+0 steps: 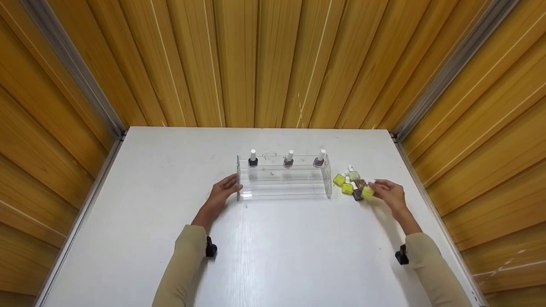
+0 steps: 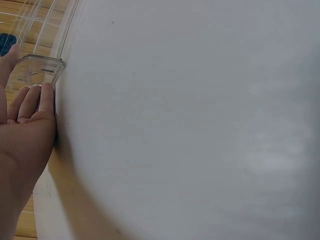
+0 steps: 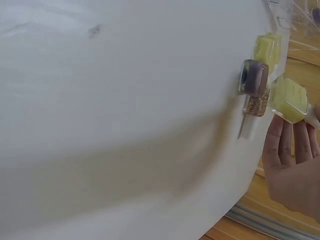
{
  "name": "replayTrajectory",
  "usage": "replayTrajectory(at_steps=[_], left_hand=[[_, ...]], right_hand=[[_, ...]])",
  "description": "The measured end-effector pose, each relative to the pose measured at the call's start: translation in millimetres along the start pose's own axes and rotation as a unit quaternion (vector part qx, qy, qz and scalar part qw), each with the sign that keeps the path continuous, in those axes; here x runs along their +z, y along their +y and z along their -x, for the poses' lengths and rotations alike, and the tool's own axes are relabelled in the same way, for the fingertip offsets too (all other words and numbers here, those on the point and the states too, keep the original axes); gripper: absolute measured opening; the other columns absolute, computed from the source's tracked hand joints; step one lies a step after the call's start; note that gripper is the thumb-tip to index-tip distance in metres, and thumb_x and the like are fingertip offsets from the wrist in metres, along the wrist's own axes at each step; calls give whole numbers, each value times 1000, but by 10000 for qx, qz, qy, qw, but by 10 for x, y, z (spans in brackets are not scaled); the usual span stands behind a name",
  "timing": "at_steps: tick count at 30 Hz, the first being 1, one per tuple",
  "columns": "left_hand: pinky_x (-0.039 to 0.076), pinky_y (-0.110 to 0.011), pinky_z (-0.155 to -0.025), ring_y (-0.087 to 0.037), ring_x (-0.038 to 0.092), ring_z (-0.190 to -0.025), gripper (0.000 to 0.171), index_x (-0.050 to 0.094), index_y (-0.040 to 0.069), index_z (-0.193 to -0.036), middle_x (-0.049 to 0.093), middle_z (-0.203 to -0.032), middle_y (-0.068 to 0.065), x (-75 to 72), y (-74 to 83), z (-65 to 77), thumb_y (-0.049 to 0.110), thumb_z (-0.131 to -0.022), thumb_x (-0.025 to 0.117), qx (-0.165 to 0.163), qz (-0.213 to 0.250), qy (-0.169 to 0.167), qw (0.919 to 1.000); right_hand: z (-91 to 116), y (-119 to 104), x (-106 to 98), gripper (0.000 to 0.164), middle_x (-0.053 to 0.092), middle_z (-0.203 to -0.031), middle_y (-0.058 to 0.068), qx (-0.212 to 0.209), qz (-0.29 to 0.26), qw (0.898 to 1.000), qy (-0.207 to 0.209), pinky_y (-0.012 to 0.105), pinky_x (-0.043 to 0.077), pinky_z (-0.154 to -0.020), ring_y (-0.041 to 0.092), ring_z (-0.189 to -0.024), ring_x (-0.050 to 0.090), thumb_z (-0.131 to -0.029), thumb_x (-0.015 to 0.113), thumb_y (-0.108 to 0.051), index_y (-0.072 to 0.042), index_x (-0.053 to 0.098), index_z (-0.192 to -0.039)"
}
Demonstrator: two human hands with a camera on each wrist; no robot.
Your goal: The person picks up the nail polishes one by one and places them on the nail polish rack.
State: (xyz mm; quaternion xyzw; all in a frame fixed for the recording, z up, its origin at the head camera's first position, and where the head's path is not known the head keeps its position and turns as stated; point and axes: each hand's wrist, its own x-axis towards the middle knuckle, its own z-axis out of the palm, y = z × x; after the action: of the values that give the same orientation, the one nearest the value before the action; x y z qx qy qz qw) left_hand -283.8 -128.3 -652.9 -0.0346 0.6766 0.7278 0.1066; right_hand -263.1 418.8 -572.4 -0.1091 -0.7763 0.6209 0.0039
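A clear acrylic display rack [image 1: 281, 182] stands on the white table, with three nail polish bottles in a row on its top tier: a near-black one [image 1: 253, 162], a dark one [image 1: 288, 162] and a purplish one [image 1: 318, 162]. My left hand [image 1: 222, 190] grips the rack's left side panel, thumb inside and fingers outside. By its white cap, my right hand [image 1: 390, 195] holds a yellow nail polish bottle [image 3: 291, 100], over the edge of a pile of bottles. In that pile lie yellow bottles [image 1: 339, 180], a glittery brown one [image 3: 257, 103] and a dark purple one [image 3: 254, 77].
The white table [image 1: 273, 256] carries the rack near its middle, with the loose bottles close by the rack's right end. Wood-look panel walls [image 1: 277, 64] rise behind and on both sides, with metal rails [image 1: 443, 64] at the corners.
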Motion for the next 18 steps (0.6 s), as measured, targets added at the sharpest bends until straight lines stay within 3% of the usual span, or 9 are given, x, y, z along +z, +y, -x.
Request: replayTrajectory(at_steps=[6,13,18], left_hand=[[26,-45,-128,-30,36,-153,64,49,9,-152,46,-158,-17,2,-10,-6,18,-94,76,-40,72,88,9999],[27,-47,-127,-32,35,-153,64,46,7,-153,45,-159,-19,11,-9,-1,17,-95,73,77,34,-62,9999],[31,-46,-125,-32,37,-152,62,48,7,-152,46,-157,-19,18,14,-2,15,-96,72,89,8,-15,10000]], right_hand=[[-8,-203,185,54,75,-85,-18,-272,146,9991,-291,22,61,-81,-1,-81,73,-97,72,-18,18,53,-132],[-1,-407,482,51,75,-86,-17,-433,424,9967,-548,18,60,-75,-1,-79,71,-95,74,-19,15,57,-130],[-12,-524,720,52,75,-90,-15,-545,598,9933,-820,21,61,-82,-3,-85,70,-95,75,-20,14,57,-130]])
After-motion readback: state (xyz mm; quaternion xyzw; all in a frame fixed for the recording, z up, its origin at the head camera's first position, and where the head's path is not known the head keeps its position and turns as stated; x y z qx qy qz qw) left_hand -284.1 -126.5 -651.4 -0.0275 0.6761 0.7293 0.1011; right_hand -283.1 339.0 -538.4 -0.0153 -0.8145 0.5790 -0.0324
